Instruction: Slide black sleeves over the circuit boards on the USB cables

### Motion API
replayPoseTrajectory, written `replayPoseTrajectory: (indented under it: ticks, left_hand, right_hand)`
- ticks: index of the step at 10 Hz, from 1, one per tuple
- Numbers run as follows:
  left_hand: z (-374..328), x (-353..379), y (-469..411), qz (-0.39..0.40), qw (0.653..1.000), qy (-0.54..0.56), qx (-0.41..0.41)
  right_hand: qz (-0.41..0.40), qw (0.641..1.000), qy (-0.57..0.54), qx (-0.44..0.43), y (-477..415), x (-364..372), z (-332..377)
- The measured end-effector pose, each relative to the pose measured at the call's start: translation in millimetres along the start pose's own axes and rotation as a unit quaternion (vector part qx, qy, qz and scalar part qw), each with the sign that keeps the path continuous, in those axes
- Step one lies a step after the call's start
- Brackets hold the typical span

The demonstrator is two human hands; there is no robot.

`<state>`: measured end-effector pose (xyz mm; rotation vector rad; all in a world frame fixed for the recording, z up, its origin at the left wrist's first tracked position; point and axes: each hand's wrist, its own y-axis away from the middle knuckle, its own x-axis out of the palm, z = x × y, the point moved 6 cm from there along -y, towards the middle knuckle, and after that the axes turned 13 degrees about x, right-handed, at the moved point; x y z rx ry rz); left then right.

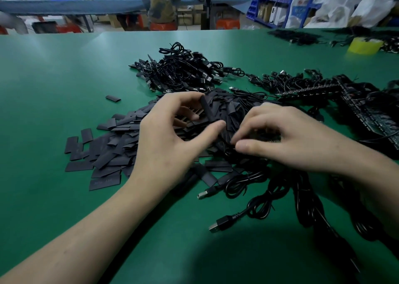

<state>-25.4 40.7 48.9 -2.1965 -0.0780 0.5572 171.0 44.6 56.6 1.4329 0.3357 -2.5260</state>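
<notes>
Left hand (172,137) is pinching a black sleeve (208,113) between thumb and forefinger at frame centre, over the sleeve pile (103,154) on the bench (54,78), while the right hand (291,137) is pinching a circuit board (273,141) just beside.

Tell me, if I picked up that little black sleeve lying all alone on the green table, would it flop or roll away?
The lone sleeve lies pressed flat, so it probably won't roll. It looks thin, so it's likely very light and a bit bendy, like those in the pile.
</notes>
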Motion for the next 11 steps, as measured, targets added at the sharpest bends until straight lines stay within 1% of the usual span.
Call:
replayPoseTrajectory:
  ticks: [1,2,3,4,5,6,7,8,9,10,11]
  left_hand:
    - [12,-6,2,-0.042,0.996,0.026,-0.074]
    - [19,-7,4,-0.050,0.992,0.031,-0.111]
    - [23,-7,5,-0.052,0.992,0.017,-0.117]
    - [26,-7,5,-0.042,0.993,-0.017,-0.108]
    - [27,-7,5,-0.021,0.993,-0.047,-0.105]
    - [25,-4,5,0.016,0.993,-0.092,-0.071]
    - [23,5,6,0.070,0.989,-0.126,-0.040]
    - [19,9,7,0.101,0.986,-0.136,-0.014]
    - [16,12,8,0.113,0.983,-0.145,0.006]
    - [16,14,8,0.127,0.980,-0.149,0.024]
    - [19,14,9,0.123,0.982,-0.139,0.019]
  right_hand:
    - [0.028,0.999,0.042,-0.018,0,1,0]
    - [0.022,0.998,0.052,-0.021,0,2,1]
    - [0.009,0.998,0.058,-0.023,0,5,3]
    - [-0.029,0.998,0.044,-0.017,-1,-3,5]
    - [-0.070,0.997,-0.025,0.031,-6,-26,4]
    - [-0.104,0.993,-0.018,0.058,-30,-55,12]
    - [-0.130,0.990,0.016,0.050,-82,-67,36]
    - [-0.158,0.986,0.043,0.028,-154,-59,60]
    - [-0.168,0.984,0.055,0.036,-230,-40,81]
    - [-0.147,0.983,0.045,0.096,-281,-16,88]
    - [-0.136,0.983,0.051,0.114,-298,3,98]
